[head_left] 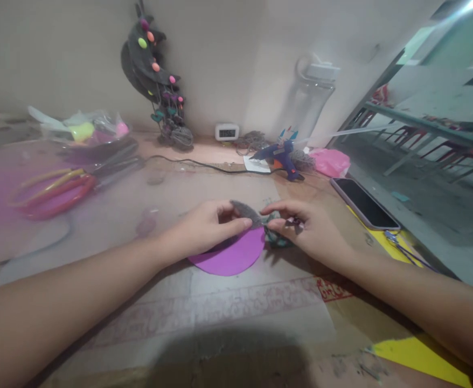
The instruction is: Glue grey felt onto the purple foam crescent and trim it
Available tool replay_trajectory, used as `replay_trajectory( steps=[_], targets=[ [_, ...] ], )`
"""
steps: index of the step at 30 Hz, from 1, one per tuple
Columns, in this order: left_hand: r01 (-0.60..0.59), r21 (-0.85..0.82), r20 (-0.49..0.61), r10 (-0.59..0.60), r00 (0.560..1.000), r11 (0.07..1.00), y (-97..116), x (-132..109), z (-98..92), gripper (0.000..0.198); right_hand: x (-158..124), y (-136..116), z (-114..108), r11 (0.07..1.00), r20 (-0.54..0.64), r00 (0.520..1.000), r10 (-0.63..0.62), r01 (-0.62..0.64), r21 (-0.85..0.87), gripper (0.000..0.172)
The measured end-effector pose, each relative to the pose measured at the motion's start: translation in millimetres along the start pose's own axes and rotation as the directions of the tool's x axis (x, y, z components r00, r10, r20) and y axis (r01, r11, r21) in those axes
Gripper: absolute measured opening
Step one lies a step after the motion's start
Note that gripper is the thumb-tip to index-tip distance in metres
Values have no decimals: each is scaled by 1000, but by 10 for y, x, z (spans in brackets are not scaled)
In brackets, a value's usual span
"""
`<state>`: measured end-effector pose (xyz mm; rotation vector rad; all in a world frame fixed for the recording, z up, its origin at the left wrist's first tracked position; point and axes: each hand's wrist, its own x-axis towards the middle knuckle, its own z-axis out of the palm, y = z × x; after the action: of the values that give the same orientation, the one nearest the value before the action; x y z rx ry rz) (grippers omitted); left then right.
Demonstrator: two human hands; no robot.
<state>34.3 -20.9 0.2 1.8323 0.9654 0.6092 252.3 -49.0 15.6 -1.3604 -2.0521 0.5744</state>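
Note:
My left hand [216, 226] is closed on a grey felt piece [245, 213], pinching it between thumb and fingers. Below that hand lies a round purple disc [230, 258], partly covered by it. My right hand [301, 223] is close by on the right, with thumb and index finger drawn together at the felt's tip. What they pinch is too small to make out. A small dark object shows among the right hand's curled fingers. Behind and under this hand sits a green patterned pincushion-like object [279, 237], mostly hidden.
Scissors with red and yellow handles [58, 191] lie at left beside a plastic bag [87, 129]. A blue glue gun [279, 156], a small digital clock [227, 131] and a clear bottle [311, 102] stand behind. A phone [363, 202] lies right; a felt moon decoration [150, 70] hangs on the wall.

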Motion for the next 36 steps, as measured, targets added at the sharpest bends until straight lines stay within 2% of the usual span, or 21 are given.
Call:
replay_trajectory(
  steps=[4,7,9,13,21,24,27,32,36],
  targets=[
    [-54,68,3,54,999,996,14,-26,12,39,-15,-25,94,997,117,993,-3,-6,79,20],
    [-66,30,11,66,998,997,34,-35,2,43,-12,-20,111,992,167,986,17,-38,123,24],
    [-27,-20,8,27,1000,999,49,-35,-6,41,-8,-9,107,986,185,982,26,-56,159,22],
    [59,-68,43,-56,997,996,69,-30,-7,35,-3,0,100,979,206,978,45,-84,185,22],
    [121,-147,105,-106,989,982,28,-17,-17,28,9,-37,83,959,219,972,83,-137,247,21],
    [114,-168,95,-99,991,979,9,-17,-30,26,8,-42,79,945,224,969,102,-164,282,23],
    [126,-173,71,-115,991,977,12,-19,-39,33,9,-34,81,938,237,965,110,-180,296,23],
    [137,-182,24,-135,991,974,62,-6,-49,36,16,-23,76,959,233,968,88,-146,241,22],
    [205,-215,61,-196,979,955,89,11,-58,36,17,-32,74,969,241,968,63,-117,218,23]
  ],
)
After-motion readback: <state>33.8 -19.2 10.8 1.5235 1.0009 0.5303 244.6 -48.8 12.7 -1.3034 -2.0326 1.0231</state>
